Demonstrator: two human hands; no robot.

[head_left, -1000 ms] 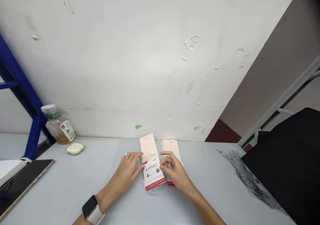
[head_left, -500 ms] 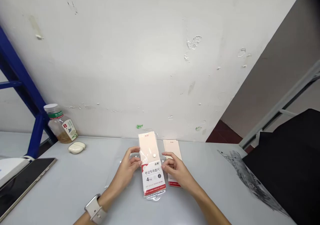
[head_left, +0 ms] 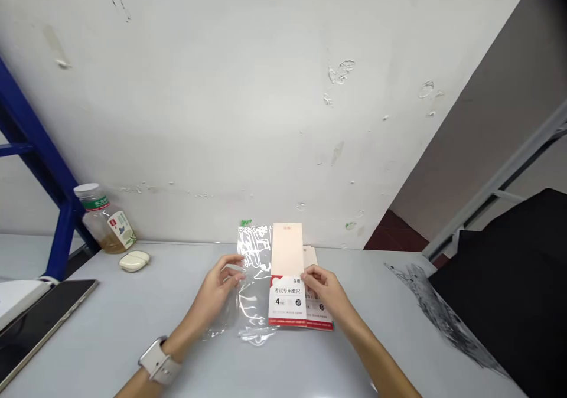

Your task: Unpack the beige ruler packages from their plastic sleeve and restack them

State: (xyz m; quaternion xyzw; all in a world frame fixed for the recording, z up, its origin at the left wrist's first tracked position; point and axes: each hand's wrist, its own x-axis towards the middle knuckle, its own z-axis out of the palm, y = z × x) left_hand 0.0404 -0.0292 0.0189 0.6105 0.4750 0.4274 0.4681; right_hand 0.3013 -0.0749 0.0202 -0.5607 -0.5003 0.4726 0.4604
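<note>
Left hand [head_left: 215, 296] pinching edge of clear plastic sleeve [head_left: 253, 280] on bench [head_left: 133, 321]. Right hand [head_left: 326, 292] clamped on edge of ruler-set card [head_left: 287, 280], which lies just beside sleeve, overlapping second ruler-set packet [head_left: 319, 321].

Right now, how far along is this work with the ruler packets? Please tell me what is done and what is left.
Done: the front ruler-set packet lies outside its clear plastic sleeve. In hand: the right hand holds that packet; the left hand is at the sleeve. Left: a second ruler-set packet lies underneath; whether it is still wrapped is hard to tell.
</note>
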